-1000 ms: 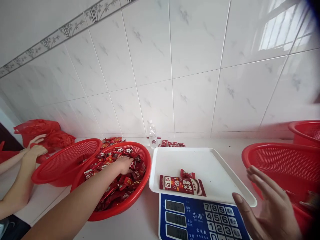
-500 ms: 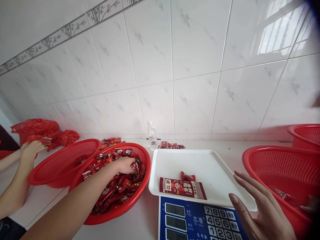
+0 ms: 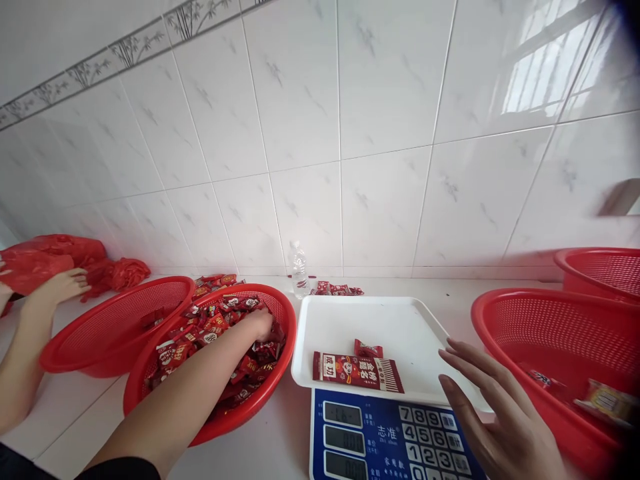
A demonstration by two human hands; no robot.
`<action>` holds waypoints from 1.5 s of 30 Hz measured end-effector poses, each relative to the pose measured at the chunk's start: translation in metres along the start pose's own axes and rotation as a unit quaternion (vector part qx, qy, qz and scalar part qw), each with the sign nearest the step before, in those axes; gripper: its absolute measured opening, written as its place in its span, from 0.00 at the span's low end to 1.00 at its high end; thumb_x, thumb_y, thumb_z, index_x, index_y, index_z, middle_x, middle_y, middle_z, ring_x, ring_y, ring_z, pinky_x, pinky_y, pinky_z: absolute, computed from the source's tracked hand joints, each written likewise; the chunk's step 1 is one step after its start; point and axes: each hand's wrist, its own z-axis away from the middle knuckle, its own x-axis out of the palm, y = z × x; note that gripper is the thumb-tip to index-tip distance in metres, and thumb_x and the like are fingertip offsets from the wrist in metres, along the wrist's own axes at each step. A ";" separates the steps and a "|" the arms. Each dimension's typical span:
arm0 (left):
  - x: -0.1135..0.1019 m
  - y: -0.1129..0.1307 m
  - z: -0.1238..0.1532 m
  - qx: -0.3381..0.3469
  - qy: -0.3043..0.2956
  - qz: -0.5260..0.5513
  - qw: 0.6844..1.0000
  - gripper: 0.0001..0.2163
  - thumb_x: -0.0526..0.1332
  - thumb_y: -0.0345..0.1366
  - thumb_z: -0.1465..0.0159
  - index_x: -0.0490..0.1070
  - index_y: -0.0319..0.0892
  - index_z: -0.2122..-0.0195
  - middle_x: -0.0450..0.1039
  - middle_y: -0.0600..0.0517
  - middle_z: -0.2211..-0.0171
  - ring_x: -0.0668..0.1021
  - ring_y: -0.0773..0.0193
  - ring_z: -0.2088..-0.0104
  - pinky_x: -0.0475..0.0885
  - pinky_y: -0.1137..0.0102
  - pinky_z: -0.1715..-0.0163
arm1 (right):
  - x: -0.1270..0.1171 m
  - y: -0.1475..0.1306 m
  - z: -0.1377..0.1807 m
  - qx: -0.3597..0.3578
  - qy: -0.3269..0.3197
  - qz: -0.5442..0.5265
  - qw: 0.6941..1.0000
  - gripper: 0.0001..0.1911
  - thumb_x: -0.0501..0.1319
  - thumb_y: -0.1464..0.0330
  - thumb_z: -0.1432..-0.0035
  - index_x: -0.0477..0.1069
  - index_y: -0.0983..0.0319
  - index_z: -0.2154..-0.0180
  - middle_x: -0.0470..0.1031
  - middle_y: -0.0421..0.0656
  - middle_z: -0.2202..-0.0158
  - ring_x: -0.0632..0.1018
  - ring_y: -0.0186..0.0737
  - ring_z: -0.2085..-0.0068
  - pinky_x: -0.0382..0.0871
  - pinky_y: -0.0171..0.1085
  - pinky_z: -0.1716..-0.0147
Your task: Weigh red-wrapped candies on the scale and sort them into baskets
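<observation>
My left hand [image 3: 260, 325] reaches into a red perforated basket [image 3: 286, 303] heaped with red-wrapped candies [image 3: 213, 327]. Its fingers are buried among the wrappers, so their grip is hidden. Over the right edge of the white scale tray [image 3: 345, 320] my right hand [image 3: 500, 407] hovers with spread fingers and nothing in it. A flat red packet [image 3: 357, 372] with white printing lies near the tray's front, with a small red twisted candy [image 3: 368, 349] just behind it. Below the tray is the blue scale panel [image 3: 395, 453] with displays and number keys.
To the left stands another red basket [image 3: 90, 340] with a few packets. A co-worker's hand [image 3: 65, 287] is near red plastic bags [image 3: 60, 257]. A clear bottle [image 3: 299, 270] stands by the tiled wall. More red baskets [image 3: 525, 313] are at the right.
My left hand has pushed deeper into the candies, its fingers now covered. My right hand stays spread beside the tray. The co-worker's hands have moved apart. The view has shifted slightly right.
</observation>
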 end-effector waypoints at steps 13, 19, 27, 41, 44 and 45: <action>-0.029 -0.023 0.014 0.054 0.093 0.121 0.987 0.08 0.61 0.36 0.47 0.64 0.42 0.79 0.69 0.54 0.76 0.73 0.62 0.72 0.65 0.73 0.73 | 0.000 -0.002 0.001 0.038 -0.019 -0.030 0.999 0.13 0.56 0.66 0.40 0.69 0.56 0.53 0.69 0.48 0.50 0.75 0.44 0.53 0.72 0.25 0.84; -0.061 -0.001 0.036 0.050 0.150 0.234 0.959 0.14 0.54 0.49 0.41 0.62 0.43 0.72 0.62 0.58 0.81 0.70 0.66 0.79 0.63 0.73 0.78 | 0.001 -0.005 0.000 0.036 -0.050 -0.028 0.998 0.13 0.55 0.67 0.40 0.69 0.55 0.53 0.69 0.47 0.50 0.76 0.44 0.54 0.74 0.29 0.82; -0.042 0.099 0.045 0.183 0.068 0.354 0.915 0.20 0.48 0.51 0.36 0.64 0.41 0.53 0.73 0.47 0.60 0.75 0.60 0.60 0.69 0.66 0.60 | 0.001 -0.006 -0.007 0.004 -0.090 0.021 0.996 0.11 0.54 0.68 0.39 0.70 0.59 0.55 0.71 0.49 0.51 0.75 0.45 0.53 0.76 0.42 0.60; -0.034 0.131 0.048 0.285 0.009 0.258 0.923 0.28 0.46 0.51 0.35 0.47 0.44 0.36 0.42 0.48 0.33 0.47 0.56 0.35 0.47 0.59 0.38 | 0.004 -0.002 -0.005 -0.061 -0.211 0.054 0.974 0.13 0.54 0.63 0.38 0.71 0.57 0.54 0.78 0.44 0.56 0.75 0.50 0.52 0.70 0.52 0.53; -0.044 0.086 0.031 0.176 0.134 0.300 0.928 0.17 0.48 0.41 0.34 0.60 0.43 0.46 0.63 0.47 0.42 0.65 0.59 0.42 0.60 0.65 0.44 | 0.008 0.003 0.000 -0.071 -0.220 0.065 0.971 0.13 0.53 0.62 0.38 0.72 0.56 0.55 0.78 0.44 0.56 0.75 0.49 0.52 0.68 0.54 0.52; -0.046 0.067 0.027 0.117 0.164 0.292 0.935 0.15 0.47 0.39 0.34 0.62 0.42 0.49 0.67 0.48 0.46 0.69 0.61 0.46 0.63 0.67 0.47 | 0.009 0.004 0.002 -0.071 -0.218 0.066 0.971 0.13 0.53 0.62 0.38 0.72 0.56 0.55 0.78 0.44 0.57 0.76 0.49 0.52 0.67 0.54 0.51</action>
